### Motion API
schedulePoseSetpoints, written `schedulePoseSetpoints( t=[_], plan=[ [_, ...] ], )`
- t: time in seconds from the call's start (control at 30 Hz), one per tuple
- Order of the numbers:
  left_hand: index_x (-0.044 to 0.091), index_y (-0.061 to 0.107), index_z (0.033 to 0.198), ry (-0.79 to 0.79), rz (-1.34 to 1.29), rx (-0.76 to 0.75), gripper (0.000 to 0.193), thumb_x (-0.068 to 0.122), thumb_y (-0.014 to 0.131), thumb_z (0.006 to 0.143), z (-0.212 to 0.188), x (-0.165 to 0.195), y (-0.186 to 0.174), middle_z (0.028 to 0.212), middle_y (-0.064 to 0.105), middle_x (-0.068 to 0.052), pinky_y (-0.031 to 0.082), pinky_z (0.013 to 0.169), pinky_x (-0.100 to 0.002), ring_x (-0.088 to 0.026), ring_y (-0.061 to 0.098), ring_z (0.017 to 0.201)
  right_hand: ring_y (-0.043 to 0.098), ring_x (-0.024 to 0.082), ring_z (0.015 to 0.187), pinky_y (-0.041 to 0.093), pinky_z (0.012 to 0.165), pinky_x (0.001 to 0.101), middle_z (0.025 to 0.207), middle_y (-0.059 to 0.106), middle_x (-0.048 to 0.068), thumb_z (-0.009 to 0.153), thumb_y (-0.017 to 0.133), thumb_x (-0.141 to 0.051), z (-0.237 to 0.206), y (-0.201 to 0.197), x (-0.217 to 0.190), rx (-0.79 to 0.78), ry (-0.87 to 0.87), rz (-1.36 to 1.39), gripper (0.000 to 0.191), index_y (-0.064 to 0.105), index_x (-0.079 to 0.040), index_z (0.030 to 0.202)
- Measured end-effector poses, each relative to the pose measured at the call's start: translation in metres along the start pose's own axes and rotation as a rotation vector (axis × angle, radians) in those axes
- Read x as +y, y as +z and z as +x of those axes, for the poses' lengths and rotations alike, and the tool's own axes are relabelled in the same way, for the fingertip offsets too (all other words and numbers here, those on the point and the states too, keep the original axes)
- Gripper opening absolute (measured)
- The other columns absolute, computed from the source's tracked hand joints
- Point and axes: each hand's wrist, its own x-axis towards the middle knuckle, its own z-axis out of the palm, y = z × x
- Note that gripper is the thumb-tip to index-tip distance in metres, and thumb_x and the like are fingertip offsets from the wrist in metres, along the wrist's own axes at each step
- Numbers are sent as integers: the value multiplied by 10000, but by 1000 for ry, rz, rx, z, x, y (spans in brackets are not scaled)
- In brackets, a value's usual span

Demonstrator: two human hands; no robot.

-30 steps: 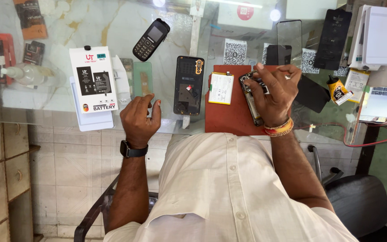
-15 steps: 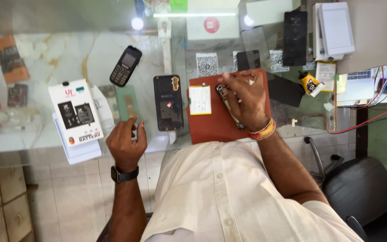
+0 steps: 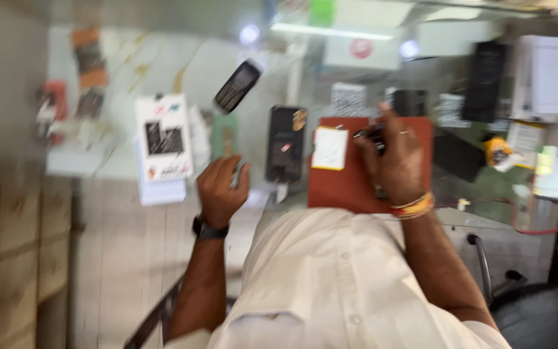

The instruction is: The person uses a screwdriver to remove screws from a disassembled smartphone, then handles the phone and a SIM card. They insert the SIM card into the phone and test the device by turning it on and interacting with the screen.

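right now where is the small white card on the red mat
In the head view the white card lies at the left end of the red mat, between the black phone and the right hand.

We see a rust-red mat [image 3: 343, 187] carrying a white card [image 3: 329, 148], a black phone body [image 3: 285, 143] beside it, a white box [image 3: 163, 137] with black and red print, and the counter [image 3: 130, 58] — pale marble, veined in yellow. Our wrists differ — a black watch [image 3: 208, 229] and orange-yellow bangles [image 3: 412, 207].
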Motion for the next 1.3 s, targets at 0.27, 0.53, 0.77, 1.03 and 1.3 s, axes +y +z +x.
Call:
schedulePoseSetpoints(
  t=[0.27, 0.53, 0.77, 1.03, 1.3],
  plan=[
    [-15, 702, 1019, 49, 64, 0, 189, 95, 775, 884, -7, -9, -5, 916, 692, -138, 553, 760, -395, -301, 684, 865, 741, 234, 1010, 623, 862, 321, 1175, 650, 220, 1106, 757, 71, -14, 16, 1, 100, -32, 72, 654, 304, -26, 1568],
    [-10, 716, 1032, 79, 89, -15, 183, 91, 759, 885, -9, -13, -2, 935, 692, -128, 546, 812, -408, -289, 677, 906, 722, 268, 1074, 610, 909, 333, 1184, 667, 224, 1065, 598, 197, -16, 65, -14, -63, -120, 577, 731, 200, -90, 1607],
    [-23, 718, 1020, 47, 86, 47, 143, 4, 720, 880, -12, -16, -2, 910, 700, -122, 546, 789, -395, -285, 686, 885, 750, 297, 1062, 639, 882, 379, 1131, 699, 214, 1002, 674, 150, 5, 99, -35, -171, -283, 536, 705, 267, -58, 1539],
    [-28, 711, 1019, 21, 69, 120, 153, 13, 741, 875, -14, -18, -3, 928, 709, -138, 563, 815, -404, -296, 694, 885, 775, 312, 985, 648, 804, 360, 1118, 729, 197, 1011, 703, 78, 17, 111, -41, -224, -432, 389, 661, 276, -42, 1501],
    [-31, 708, 1038, 23, 82, 117, 171, 32, 750, 884, -16, -19, -3, 938, 706, -144, 568, 822, -410, -304, 695, 891, 770, 324, 1020, 656, 842, 383, 1125, 725, 213, 1012, 697, 76, 17, 115, -39, -222, -427, 383, 656, 277, -47, 1500]
  ],
)
